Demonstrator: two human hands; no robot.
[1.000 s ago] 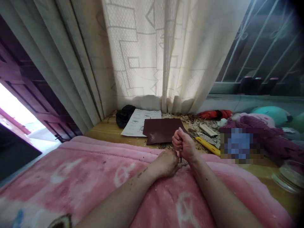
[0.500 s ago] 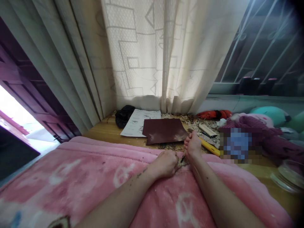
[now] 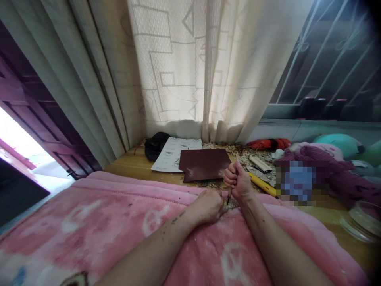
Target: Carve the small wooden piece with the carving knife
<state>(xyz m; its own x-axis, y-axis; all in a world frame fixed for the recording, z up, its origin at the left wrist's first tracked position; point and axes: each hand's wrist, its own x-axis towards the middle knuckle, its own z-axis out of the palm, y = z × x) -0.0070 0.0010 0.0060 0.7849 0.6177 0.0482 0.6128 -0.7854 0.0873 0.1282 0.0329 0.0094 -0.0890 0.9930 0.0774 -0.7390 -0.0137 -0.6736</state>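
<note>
My left hand (image 3: 210, 204) is closed in a fist at the edge of the pink blanket. It grips a small mottled tan-green piece (image 3: 230, 205), mostly hidden by the fingers, so its kind does not show. Above and to the right, my right hand (image 3: 238, 182) is wrapped round a slim tool with a dark pointed tip (image 3: 228, 197). The tip is directed down at the mottled piece; whether it touches cannot be made out. Beyond the hands lies a dark red-brown sheet (image 3: 205, 163), partly over a white printed paper (image 3: 169, 155).
Shavings (image 3: 238, 150) litter the wooden surface (image 3: 131, 165). A yellow-handled tool (image 3: 263, 184), a beige block-like object (image 3: 258, 163), a red bundle (image 3: 269, 143) and a black bag (image 3: 156, 145) lie there. The pink blanket (image 3: 119, 214) covers the near side; a glass jar (image 3: 364, 222) stands right.
My right hand has turned and shifted slightly left, its thumb now pointing up. More of the tool shows below the fist. My left hand has stayed nearly in place.
</note>
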